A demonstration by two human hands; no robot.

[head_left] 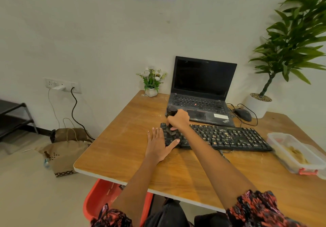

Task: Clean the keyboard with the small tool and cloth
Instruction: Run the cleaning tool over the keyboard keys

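A ThinkPad logo can be read on the palm rest of the open laptop point(199, 103), which stands at the far edge of the desk point(123, 147) with its screen dark. No other writing can be made out.

The black keyboard point(229, 137) lies just in front of the laptop, its keys speckled with pale crumbs, densest near the middle. A small dark tool point(171, 119) is gripped in the right hand point(178, 120), fingers curled round it, and held down on the keyboard's left end. The left hand point(158, 143) is laid flat with straight fingers on the desk beside that end, the thumb touching the keyboard's front edge.

Bare desk is seen left of the keyboard and along the near edge. Toward the right edge a clear plastic container point(296, 152) sits near the keyboard; a mouse point(244, 114) lies right of the laptop.
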